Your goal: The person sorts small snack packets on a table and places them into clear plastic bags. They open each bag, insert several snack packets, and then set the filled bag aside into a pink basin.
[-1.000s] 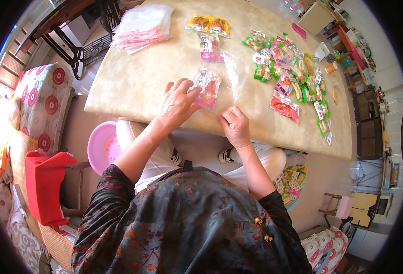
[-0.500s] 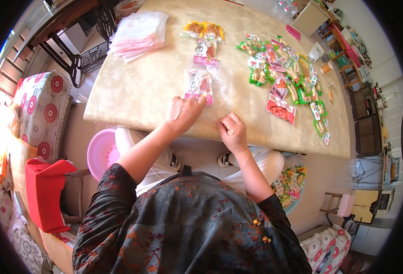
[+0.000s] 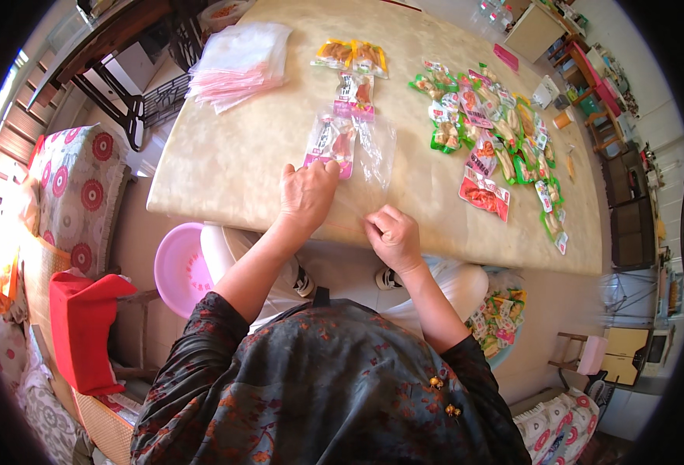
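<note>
A clear plastic bag (image 3: 377,151) lies flat near the table's front edge, and a pink-and-white snack packet (image 3: 334,143) shows at its left side, apparently inside it. My left hand (image 3: 308,192) is closed at the bag's near left part, just below that packet, knuckles up. Closer to the edge, my right hand (image 3: 394,235) is curled into a fist on the near right of the bag, with thin film stretching between the two. Both sets of fingertips are hidden. Beyond the bag lie a second pink packet (image 3: 355,94) and a pair of yellow-edged packets (image 3: 351,56).
A stack of clear bags with pink edges (image 3: 241,66) sits at the far left of the table (image 3: 225,170). Many green, pink and red packets (image 3: 504,132) spread over the right side. On the floor are a pink basin (image 3: 183,267) and a tub of packets (image 3: 501,318).
The head view has shifted slightly. My left hand has moved a little left and nearer, uncovering more of the packet's lower edge, and the clear bag lies more spread out.
</note>
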`<control>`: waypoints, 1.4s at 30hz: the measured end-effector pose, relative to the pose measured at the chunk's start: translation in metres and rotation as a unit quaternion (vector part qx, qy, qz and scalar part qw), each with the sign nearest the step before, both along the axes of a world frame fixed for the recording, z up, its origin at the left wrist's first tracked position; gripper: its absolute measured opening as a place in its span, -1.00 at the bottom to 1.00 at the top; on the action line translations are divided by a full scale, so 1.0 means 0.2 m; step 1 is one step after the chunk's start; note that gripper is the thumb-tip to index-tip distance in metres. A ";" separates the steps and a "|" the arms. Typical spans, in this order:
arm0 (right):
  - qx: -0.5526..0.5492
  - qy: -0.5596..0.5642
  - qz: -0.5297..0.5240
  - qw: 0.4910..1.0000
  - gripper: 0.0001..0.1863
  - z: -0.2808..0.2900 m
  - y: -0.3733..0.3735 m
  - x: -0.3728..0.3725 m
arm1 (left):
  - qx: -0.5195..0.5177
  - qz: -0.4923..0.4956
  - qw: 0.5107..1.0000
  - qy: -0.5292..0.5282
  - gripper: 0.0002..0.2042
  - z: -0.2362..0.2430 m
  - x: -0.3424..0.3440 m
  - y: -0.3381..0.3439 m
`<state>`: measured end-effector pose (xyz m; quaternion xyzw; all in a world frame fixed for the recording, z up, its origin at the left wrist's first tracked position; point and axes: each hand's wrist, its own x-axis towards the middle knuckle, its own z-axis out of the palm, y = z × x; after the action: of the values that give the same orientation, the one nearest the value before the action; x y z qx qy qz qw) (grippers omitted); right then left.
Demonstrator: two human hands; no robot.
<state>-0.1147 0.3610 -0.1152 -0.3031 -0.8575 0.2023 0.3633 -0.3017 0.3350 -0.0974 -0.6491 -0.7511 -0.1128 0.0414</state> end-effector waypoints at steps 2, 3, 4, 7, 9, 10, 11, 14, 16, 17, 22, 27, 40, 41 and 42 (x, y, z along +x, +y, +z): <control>0.005 -0.006 0.005 1.000 -0.88 0.00 0.00 0.00 | -0.057 -0.007 0.998 -0.007 -0.83 0.05 -0.02 0.00; 0.013 -0.001 0.007 1.000 -0.89 -0.01 0.01 0.01 | -0.043 -0.055 0.996 -0.058 -0.76 0.11 -0.05 0.00; 0.021 0.004 0.009 1.000 -0.89 -0.01 0.02 0.01 | -0.030 -0.104 0.988 -0.108 -0.67 0.19 -0.09 0.01; 0.030 -0.015 0.012 0.999 -0.90 0.00 0.02 0.01 | -0.006 -0.144 0.950 -0.277 -0.45 0.27 -0.23 0.18; 0.020 -0.014 0.015 1.000 -0.87 0.01 0.01 0.00 | 0.029 -0.024 0.980 -0.197 -0.38 0.20 -0.30 0.44; 0.019 -0.018 0.013 1.000 -0.86 0.02 0.01 0.00 | -0.012 0.022 0.985 -0.173 -0.34 0.19 -0.31 0.55; 0.020 -0.024 0.009 0.999 -0.83 0.02 0.00 -0.01 | -0.052 0.068 0.985 -0.150 -0.31 0.18 -0.32 0.66; 0.009 -0.025 0.003 1.000 -0.83 0.04 -0.01 0.00 | -0.126 0.138 0.979 -0.087 -0.23 0.15 -0.25 0.85; 0.009 -0.022 -0.005 1.000 -0.83 0.04 -0.01 -0.01 | -0.157 0.145 0.974 -0.079 -0.23 0.16 -0.19 0.91; 0.010 -0.016 -0.005 1.000 -0.85 0.03 -0.01 0.00 | -0.140 0.142 0.974 -0.104 -0.25 0.15 -0.17 0.93; 0.018 -0.014 -0.010 1.000 -0.83 0.00 0.00 0.00 | -0.061 0.118 0.956 -0.260 -0.36 0.07 -0.15 1.04; 0.034 0.004 -0.012 0.999 -0.85 -0.03 0.00 0.00 | 0.120 0.051 0.932 -0.339 -0.55 0.17 -0.20 1.03; -0.015 0.020 -0.012 1.000 -0.91 0.01 -0.01 -0.01 | 0.032 0.039 0.634 -0.771 -0.71 0.28 -0.39 -0.57; -0.027 0.027 -0.018 0.999 -0.92 0.02 -0.01 -0.01 | -0.006 0.043 0.617 -0.786 -0.70 0.24 -0.38 -0.66; -0.040 0.034 -0.021 0.998 -0.93 0.04 -0.01 -0.02 | -0.031 0.073 0.594 -0.801 -0.69 0.25 -0.33 -0.72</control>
<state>-0.1192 0.3583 -0.1082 -0.3278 -0.8295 0.2388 0.3841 -0.3673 0.1907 -0.0474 -0.2410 -0.5301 -0.5609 -0.5886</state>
